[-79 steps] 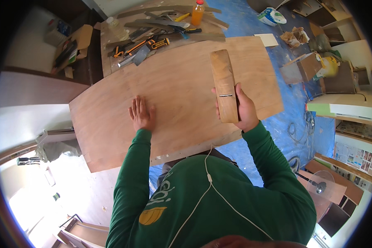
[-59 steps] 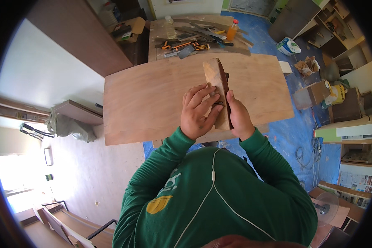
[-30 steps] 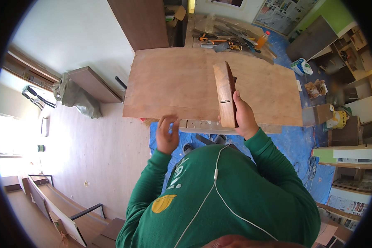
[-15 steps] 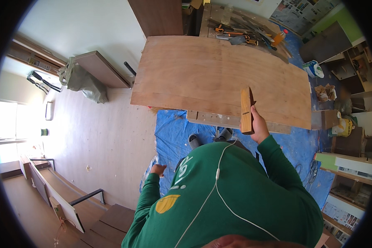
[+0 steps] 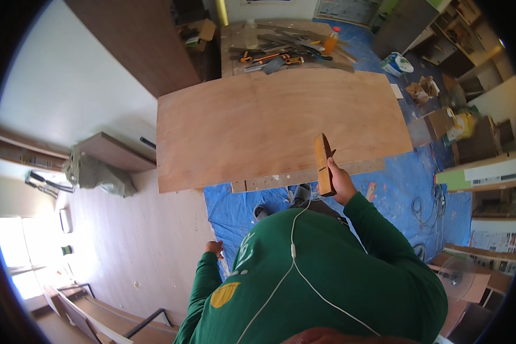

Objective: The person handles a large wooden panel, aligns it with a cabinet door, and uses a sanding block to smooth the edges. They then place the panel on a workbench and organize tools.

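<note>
A wooden hand plane [image 5: 323, 166], long and narrow with a small dark blade piece sticking out at its side, is gripped in my right hand [image 5: 342, 182]. It stands tilted over the near edge of a large plywood sheet [image 5: 269, 126], toward the right. The fingers wrap round its lower part, and I cannot tell whether the plane touches the sheet. My left hand [image 5: 214, 248] hangs low at my left side, apart from the sheet, over the border of the blue tarp [image 5: 218, 209]. Its small, partly visible fingers look curled, with nothing seen in them.
Behind the sheet, a worktable [image 5: 235, 40] carries saws, wood strips and an orange bottle [image 5: 331, 41]. A white bucket [image 5: 397, 64] and a carton [image 5: 436, 123] stand to the right. A grey-green bag [image 5: 100, 172] leans on a board at the left. Cables [image 5: 421, 212] lie on the tarp.
The view has shifted, so the plywood sheet appears lower and farther left. The plane stays in my right hand and now leans more to the left at its top. My left hand still hangs at my side.
</note>
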Action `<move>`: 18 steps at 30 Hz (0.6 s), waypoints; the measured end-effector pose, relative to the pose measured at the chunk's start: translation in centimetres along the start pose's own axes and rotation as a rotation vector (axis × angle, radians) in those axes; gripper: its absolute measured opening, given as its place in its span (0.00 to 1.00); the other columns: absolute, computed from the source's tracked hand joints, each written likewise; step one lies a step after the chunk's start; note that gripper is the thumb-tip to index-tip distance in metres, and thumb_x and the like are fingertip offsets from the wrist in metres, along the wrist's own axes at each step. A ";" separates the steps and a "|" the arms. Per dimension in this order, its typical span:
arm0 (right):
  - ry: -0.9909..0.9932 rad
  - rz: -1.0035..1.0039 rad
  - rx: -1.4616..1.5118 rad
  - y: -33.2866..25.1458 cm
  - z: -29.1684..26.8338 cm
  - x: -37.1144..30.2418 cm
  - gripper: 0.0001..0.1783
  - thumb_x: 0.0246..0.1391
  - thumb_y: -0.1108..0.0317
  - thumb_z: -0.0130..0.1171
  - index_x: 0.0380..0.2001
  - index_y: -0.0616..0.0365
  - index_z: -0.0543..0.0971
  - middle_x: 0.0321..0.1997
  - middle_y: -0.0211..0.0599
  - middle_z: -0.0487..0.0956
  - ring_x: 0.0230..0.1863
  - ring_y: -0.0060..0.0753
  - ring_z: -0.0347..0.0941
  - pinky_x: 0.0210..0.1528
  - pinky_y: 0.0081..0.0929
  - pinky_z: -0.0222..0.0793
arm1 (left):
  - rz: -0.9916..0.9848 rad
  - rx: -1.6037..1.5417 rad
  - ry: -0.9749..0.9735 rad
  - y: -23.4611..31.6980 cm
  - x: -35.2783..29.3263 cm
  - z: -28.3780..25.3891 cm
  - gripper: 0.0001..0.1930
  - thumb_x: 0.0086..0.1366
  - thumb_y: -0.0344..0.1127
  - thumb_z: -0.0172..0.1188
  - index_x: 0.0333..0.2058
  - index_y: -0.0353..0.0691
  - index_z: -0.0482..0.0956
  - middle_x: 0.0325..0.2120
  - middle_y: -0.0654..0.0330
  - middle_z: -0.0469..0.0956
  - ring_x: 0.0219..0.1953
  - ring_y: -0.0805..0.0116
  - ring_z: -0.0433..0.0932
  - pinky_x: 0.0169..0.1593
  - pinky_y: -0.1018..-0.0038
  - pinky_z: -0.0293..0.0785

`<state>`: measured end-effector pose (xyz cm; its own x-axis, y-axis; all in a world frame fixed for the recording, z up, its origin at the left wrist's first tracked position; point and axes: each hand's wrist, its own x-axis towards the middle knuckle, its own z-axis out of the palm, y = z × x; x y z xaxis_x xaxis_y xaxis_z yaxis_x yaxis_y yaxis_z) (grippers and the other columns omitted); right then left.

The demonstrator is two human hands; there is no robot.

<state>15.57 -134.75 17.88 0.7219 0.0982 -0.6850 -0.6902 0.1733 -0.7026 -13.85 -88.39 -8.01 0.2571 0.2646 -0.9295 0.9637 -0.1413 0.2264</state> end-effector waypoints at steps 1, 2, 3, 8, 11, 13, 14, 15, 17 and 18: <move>0.019 -0.009 0.015 -0.1 -0.7 0.2 0.35 0.67 0.33 0.52 0.47 0.61 0.75 0.32 0.41 0.78 0.29 0.39 0.80 0.32 0.40 0.78 | -0.005 -0.007 0.004 0.9 0.0 0.2 0.21 0.74 0.45 0.56 0.39 0.27 0.80 0.33 0.48 0.84 0.27 0.49 0.87 0.26 0.57 0.85; 0.037 -0.016 0.031 0.1 -1.3 0.5 0.35 0.67 0.33 0.53 0.47 0.61 0.75 0.32 0.41 0.78 0.29 0.39 0.79 0.32 0.40 0.78 | -0.004 -0.061 -0.060 1.8 -1.2 0.3 0.16 0.69 0.35 0.60 0.52 0.35 0.74 0.34 0.47 0.84 0.32 0.49 0.87 0.34 0.54 0.86; 0.048 -0.020 0.043 -0.1 -1.6 0.7 0.36 0.66 0.33 0.53 0.47 0.61 0.74 0.31 0.41 0.78 0.28 0.39 0.79 0.32 0.40 0.78 | -0.006 -0.120 -0.121 3.4 -3.3 0.2 0.31 0.64 0.25 0.65 0.65 0.42 0.67 0.35 0.47 0.84 0.37 0.48 0.87 0.41 0.51 0.86; 0.021 -0.125 -0.014 -2.9 -4.1 3.1 0.32 0.63 0.39 0.63 0.44 0.63 0.76 0.31 0.37 0.77 0.26 0.33 0.79 0.29 0.33 0.77 | 0.119 0.088 -0.223 3.0 0.3 0.5 0.39 0.61 0.23 0.67 0.69 0.44 0.61 0.38 0.45 0.83 0.38 0.49 0.87 0.39 0.53 0.86; 0.050 -0.215 -0.106 -6.4 -4.8 5.4 0.30 0.63 0.42 0.65 0.42 0.64 0.78 0.31 0.35 0.78 0.26 0.29 0.78 0.29 0.31 0.74 | 0.048 -0.115 -0.018 3.8 -0.2 2.2 0.35 0.62 0.24 0.67 0.67 0.41 0.65 0.37 0.47 0.84 0.34 0.52 0.86 0.33 0.56 0.84; 0.012 -0.343 -0.202 -8.5 -6.0 8.8 0.29 0.62 0.43 0.66 0.43 0.63 0.79 0.32 0.35 0.78 0.28 0.26 0.78 0.30 0.28 0.73 | 0.128 -0.185 0.090 1.8 0.2 3.2 0.28 0.63 0.30 0.69 0.61 0.36 0.72 0.37 0.48 0.85 0.31 0.57 0.85 0.31 0.61 0.81; -0.001 -0.398 -0.338 -10.1 -6.6 10.6 0.28 0.62 0.44 0.66 0.43 0.63 0.79 0.33 0.36 0.78 0.30 0.27 0.78 0.32 0.29 0.73 | 0.148 -0.207 0.149 0.8 0.3 3.9 0.27 0.63 0.31 0.69 0.60 0.35 0.73 0.37 0.49 0.85 0.30 0.58 0.85 0.31 0.62 0.81; -0.014 -0.456 -0.472 -11.8 -7.2 12.6 0.27 0.62 0.45 0.67 0.43 0.62 0.80 0.34 0.37 0.79 0.31 0.29 0.79 0.34 0.30 0.73 | 0.169 -0.229 0.210 0.5 0.1 4.6 0.26 0.63 0.32 0.69 0.58 0.34 0.75 0.37 0.49 0.85 0.29 0.59 0.84 0.31 0.62 0.81; -0.045 -0.596 -0.728 -15.5 -7.1 16.4 0.24 0.61 0.48 0.67 0.44 0.61 0.80 0.34 0.40 0.80 0.34 0.33 0.80 0.37 0.32 0.73 | 0.249 -0.008 0.213 0.8 -2.5 6.6 0.24 0.63 0.34 0.69 0.57 0.34 0.77 0.37 0.49 0.86 0.29 0.60 0.85 0.32 0.64 0.81; -0.069 -0.675 -0.845 -17.9 -6.6 17.9 0.23 0.61 0.49 0.68 0.44 0.60 0.81 0.34 0.41 0.81 0.35 0.36 0.80 0.39 0.34 0.73 | 0.248 0.034 0.220 1.0 -4.0 7.8 0.25 0.63 0.36 0.68 0.57 0.34 0.77 0.38 0.49 0.86 0.30 0.61 0.85 0.34 0.64 0.82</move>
<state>40.53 -142.60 16.91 0.9488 0.2950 -0.1129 0.0589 -0.5165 -0.8543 -14.53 -97.06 -6.31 0.4967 0.4173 -0.7610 0.8677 -0.2580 0.4248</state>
